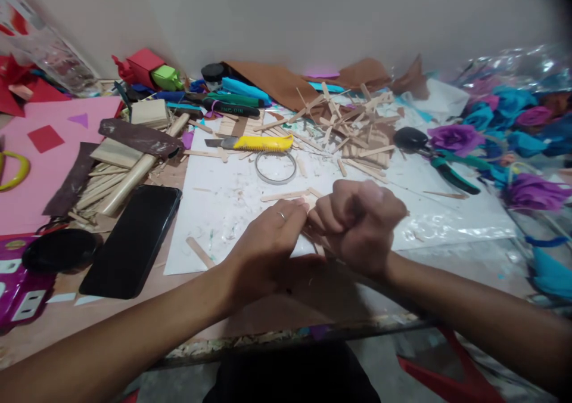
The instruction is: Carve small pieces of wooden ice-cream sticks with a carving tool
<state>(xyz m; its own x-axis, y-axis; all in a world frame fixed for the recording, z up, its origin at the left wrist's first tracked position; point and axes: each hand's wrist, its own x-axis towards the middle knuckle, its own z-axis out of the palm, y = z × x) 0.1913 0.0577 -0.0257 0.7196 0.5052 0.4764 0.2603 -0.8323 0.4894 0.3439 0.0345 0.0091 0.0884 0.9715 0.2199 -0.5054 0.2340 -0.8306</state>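
Flat wooden craft sticks (283,195) lie joined or crossed at my fingertips, over the front part of the white sheet (232,212). My left hand (272,236), with a ring on one finger, has its fingers pressed together on these sticks. Curled close against it, my right hand (360,224) is closed like a fist, its fingertips meeting the sticks; what it pinches is hidden. One stick end shows below, between the hands. Just beyond them lie a roll of thin tape (276,181) and a yellow utility knife (257,143) with its blade out.
Loose craft sticks (348,123) are heaped at the back. Pliers (451,170) and crepe paper flowers (456,139) lie right. At left are a black phone (131,242), a black round lid (62,250), a bundle of sticks (100,185) and pink paper (84,123).
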